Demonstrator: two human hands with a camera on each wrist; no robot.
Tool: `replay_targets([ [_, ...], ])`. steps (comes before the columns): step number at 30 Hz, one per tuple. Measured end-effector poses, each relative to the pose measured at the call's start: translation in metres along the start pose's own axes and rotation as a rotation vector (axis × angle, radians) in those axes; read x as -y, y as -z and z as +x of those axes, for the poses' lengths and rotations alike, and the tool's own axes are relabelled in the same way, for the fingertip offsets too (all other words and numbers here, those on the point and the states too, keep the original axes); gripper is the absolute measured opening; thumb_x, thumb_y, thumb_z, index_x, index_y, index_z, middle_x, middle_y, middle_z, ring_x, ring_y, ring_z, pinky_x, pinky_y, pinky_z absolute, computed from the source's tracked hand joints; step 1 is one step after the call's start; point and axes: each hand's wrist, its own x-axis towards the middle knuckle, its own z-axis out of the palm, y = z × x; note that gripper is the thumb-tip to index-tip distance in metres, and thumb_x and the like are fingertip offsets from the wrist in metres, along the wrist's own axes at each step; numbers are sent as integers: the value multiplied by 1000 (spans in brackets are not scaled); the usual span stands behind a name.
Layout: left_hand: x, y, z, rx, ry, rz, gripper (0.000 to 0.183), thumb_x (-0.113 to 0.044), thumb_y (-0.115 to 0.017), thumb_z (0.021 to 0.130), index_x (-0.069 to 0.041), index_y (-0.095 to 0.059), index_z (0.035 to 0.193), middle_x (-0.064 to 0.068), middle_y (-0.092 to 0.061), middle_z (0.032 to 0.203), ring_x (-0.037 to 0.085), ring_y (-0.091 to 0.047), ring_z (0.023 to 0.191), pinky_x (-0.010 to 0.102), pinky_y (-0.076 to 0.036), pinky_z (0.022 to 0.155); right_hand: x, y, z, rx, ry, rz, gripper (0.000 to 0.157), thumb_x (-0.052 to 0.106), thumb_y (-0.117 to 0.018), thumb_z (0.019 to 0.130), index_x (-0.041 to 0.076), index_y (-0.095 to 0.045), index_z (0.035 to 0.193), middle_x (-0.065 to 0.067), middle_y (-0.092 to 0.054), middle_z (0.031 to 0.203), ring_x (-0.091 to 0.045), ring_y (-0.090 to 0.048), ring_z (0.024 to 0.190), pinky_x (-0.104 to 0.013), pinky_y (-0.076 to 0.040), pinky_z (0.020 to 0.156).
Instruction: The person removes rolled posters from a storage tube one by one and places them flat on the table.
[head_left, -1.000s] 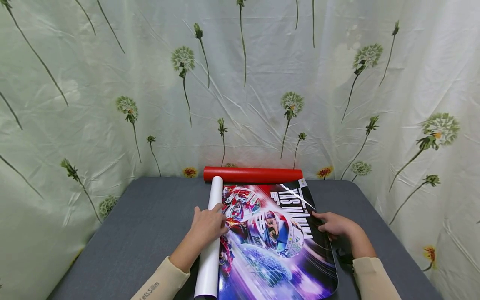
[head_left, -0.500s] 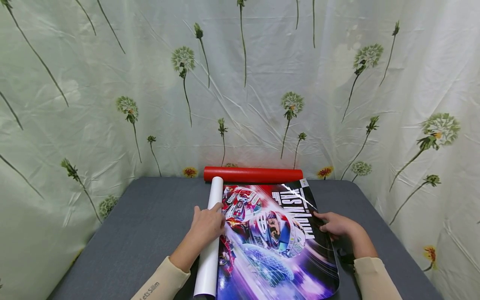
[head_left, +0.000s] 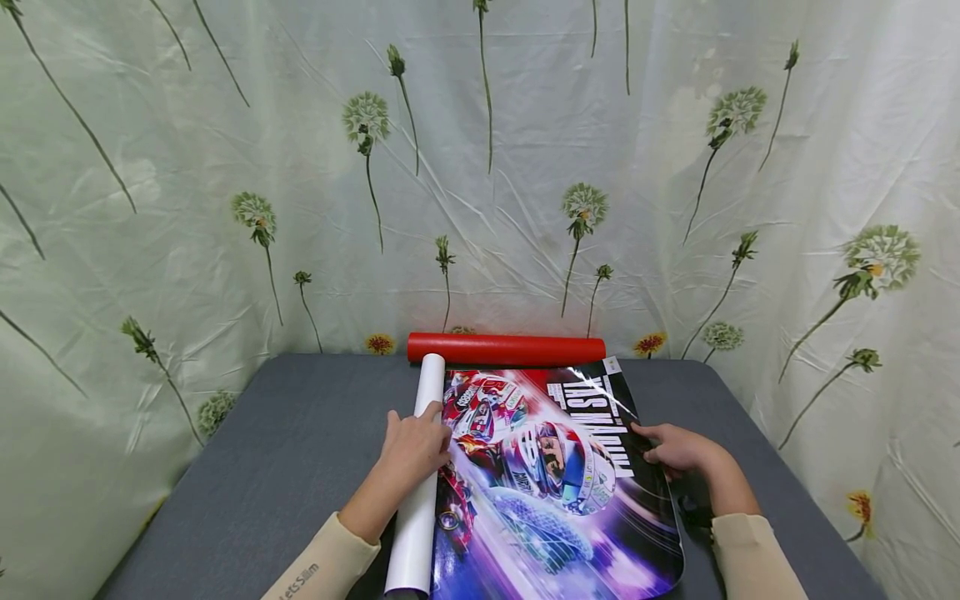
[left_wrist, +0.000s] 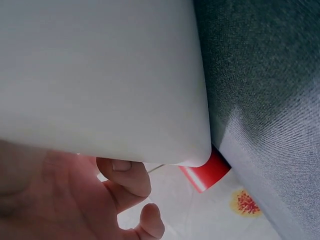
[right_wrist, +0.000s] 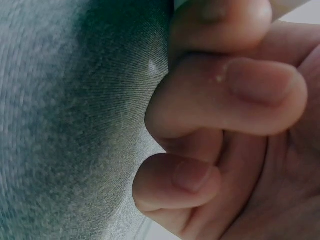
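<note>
A glossy racing poster (head_left: 555, 475), printed with a helmeted driver and large white lettering, lies partly unrolled in the head view. Its left side is still a white roll (head_left: 414, 517), running away from me. Across the top of that roll rests my left hand (head_left: 415, 446), fingers relaxed; the left wrist view shows the white roll (left_wrist: 110, 80) close up beside the fingers (left_wrist: 125, 180). My right hand (head_left: 686, 450) pinches the poster's right edge between thumb and forefinger. In the right wrist view its other fingers (right_wrist: 235, 95) are curled in over the grey cloth.
A red tube (head_left: 506, 348) lies crosswise at the back edge of the grey table (head_left: 285, 467), just beyond the poster. Behind it hangs a pale curtain (head_left: 480, 167) with dandelion prints. A dark object (head_left: 696, 508) shows beside the right wrist.
The right hand has shifted slightly to the right with the poster's edge, and a little more of the print shows. The left hand has stayed on the roll; the roll's near end has edged left.
</note>
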Motion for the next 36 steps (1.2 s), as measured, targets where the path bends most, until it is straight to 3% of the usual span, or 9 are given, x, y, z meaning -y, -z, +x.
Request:
replay_targets([
  [8,0,1,0,55,-5,35,6,-33,-83,91,-28,-85,92,-4,-66,149,21,-57,64,48,-38,79,-1,0,0,2,-4,13,67,0,-59,99,-7,-34,160,-42,-55,129,-13,-49,48,-29,-44,52],
  [15,0,0,1,67,18,35,16,-39,-83,92,-23,-85,92,-4,-68,144,22,-59,66,50,-40,82,-2,1,1,2,-16,27,67,-1,-58,99,-7,-33,161,-41,-55,127,-13,-48,48,-28,-44,52],
  [22,1,2,1,59,21,9,26,-48,-86,86,-23,-79,83,2,-67,141,21,-60,69,52,-40,85,-6,1,2,-12,-23,20,67,-2,-58,99,-6,-33,161,-37,-59,121,-13,-48,48,-28,-44,51],
  [29,3,1,1,32,23,-13,24,-34,-90,84,-23,-72,73,3,-68,126,20,-55,65,48,-35,79,-7,1,2,-15,-20,17,67,-2,-58,98,-6,-34,160,-36,-61,118,-13,-48,47,-28,-43,51],
  [36,4,1,0,3,13,17,9,-28,-86,87,-20,-83,84,-2,-72,129,21,-56,63,47,-35,76,-8,2,1,-19,-21,14,67,-3,-57,98,-7,-33,160,-35,-63,116,-12,-47,47,-28,-43,51],
])
